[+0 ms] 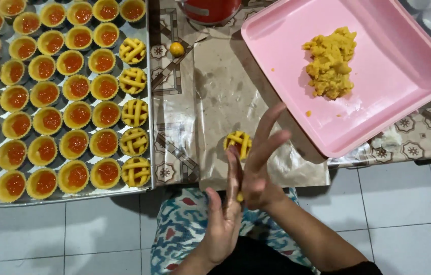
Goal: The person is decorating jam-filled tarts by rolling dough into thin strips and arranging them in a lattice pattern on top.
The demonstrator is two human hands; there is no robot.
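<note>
My left hand (224, 219) and my right hand (259, 165) are pressed palm to palm above my lap, with a small bit of yellow dough (239, 196) squeezed between them. The fingers of both hands are stretched out. Just beyond the fingertips a small tart with a yellow lattice top (238, 143) sits on a sheet of plastic (225, 91). A lump of yellow dough (330, 62) lies in a pink tray (398, 97) to the right.
A metal baking tray (147, 51) at left holds several open jam tarts (77, 114) and a column of lattice-topped tarts (134, 113). A small dough ball (176, 49) lies on the patterned mat. A red container (209, 10) stands at the top. White floor tiles (404, 203) lie below.
</note>
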